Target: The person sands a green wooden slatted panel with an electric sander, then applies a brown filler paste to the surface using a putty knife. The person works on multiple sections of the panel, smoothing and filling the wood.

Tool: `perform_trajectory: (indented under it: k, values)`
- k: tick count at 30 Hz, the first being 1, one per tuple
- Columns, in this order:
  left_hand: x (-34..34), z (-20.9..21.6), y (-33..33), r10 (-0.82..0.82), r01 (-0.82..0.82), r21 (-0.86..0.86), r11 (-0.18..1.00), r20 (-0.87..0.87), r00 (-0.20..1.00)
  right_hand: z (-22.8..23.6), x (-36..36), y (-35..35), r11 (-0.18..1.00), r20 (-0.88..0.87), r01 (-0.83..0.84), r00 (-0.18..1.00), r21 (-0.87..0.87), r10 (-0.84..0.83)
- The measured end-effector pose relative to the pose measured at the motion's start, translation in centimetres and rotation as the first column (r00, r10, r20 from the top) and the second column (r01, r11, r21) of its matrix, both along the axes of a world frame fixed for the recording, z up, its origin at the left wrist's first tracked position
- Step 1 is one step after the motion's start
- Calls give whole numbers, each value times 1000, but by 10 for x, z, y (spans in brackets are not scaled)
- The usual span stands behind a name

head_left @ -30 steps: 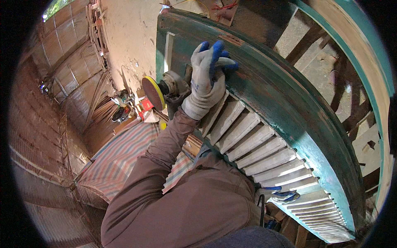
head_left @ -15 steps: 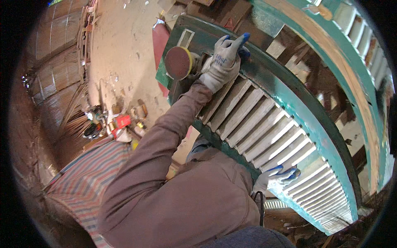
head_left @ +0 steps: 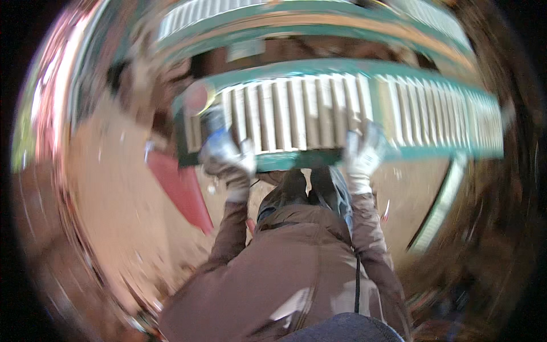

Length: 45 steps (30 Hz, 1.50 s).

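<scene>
Shutter's (head_left: 342, 111) at twelve o'clock; left hand (head_left: 229, 157), at eleven, seemingly round the sander (head_left: 214, 118); right hand (head_left: 366, 151), at one, too blurred to tell. Should that grip slacken, the disc (head_left: 198, 97) could gouge the slats (head_left: 279, 114).

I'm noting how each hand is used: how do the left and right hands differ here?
The left hand appears to grip the sander; the right hand has no tool visible. The left hand is near the left end of the slatted shutter, the right hand nearer its middle. Both wear pale gloves; blur hides finger detail.
</scene>
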<state>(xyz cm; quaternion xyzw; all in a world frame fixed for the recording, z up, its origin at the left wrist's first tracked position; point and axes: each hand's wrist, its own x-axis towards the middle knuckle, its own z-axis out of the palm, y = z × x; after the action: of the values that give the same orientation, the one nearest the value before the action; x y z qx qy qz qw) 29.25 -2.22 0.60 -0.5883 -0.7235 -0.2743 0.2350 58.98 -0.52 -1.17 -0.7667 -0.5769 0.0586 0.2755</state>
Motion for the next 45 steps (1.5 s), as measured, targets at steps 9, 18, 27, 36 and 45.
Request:
perform_trajectory:
  k: [9, 18, 27, 36, 45]
  values:
    - [-70, -36, -48, 268, -12, -657, 754, 290, 919, -8, -48, -116, 955, -165, -273, 954, -117, 252]
    - [-167, -48, -46, 160, 315, -288, 904, 913, 375, -26, -27, -131, 955, -375, -279, 899, -97, 224]
    - [-17, 23, -116, 114, 655, -230, 720, 970, 215, -15, 103, -175, 955, -641, -210, 767, -207, 30]
    - [266, 85, -166, 462, 856, -127, 502, 875, -141, -13, 188, -165, 912, -907, -334, -262, -237, -331]
    - [353, 64, -190, 461, 931, -170, 323, 887, 2, -10, 262, -183, 914, -950, -405, -279, -15, -139]
